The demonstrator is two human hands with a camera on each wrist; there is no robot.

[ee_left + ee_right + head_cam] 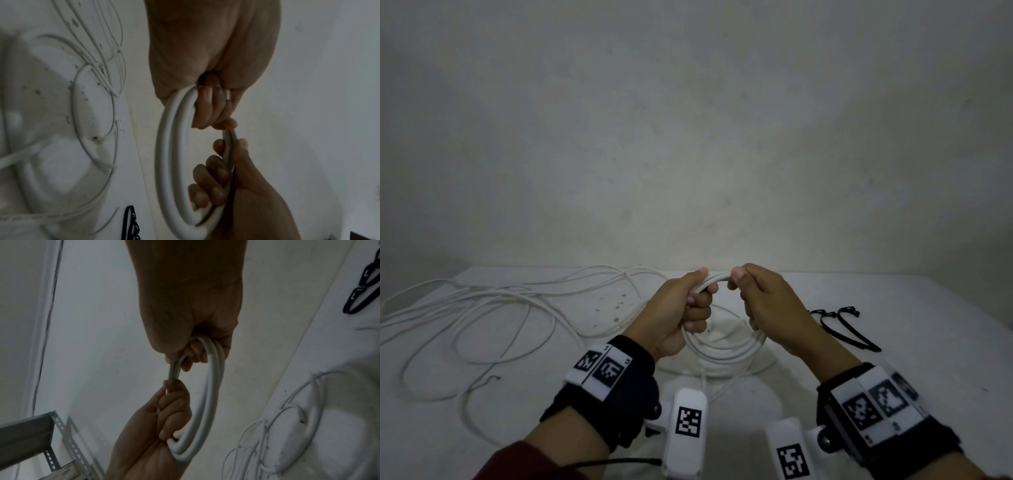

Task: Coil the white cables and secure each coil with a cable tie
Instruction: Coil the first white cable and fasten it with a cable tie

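A coil of white cable (726, 349) is held upright above the white table (893, 308), several loops thick (170, 162) (207, 402). My left hand (688, 305) grips the coil's left side, fingers curled round the loops. My right hand (753, 294) grips the right side, thumb on top. The two thumbs nearly meet at the coil's top. A loose end of the cable hangs from the coil toward me. Black cable ties (842, 325) lie on the table right of my right hand.
Loose white cable (482, 318) sprawls in wide loops over the left half of the table. A plain wall stands right behind the table's far edge. A grey perforated metal shelf frame (41, 434) shows in the right wrist view.
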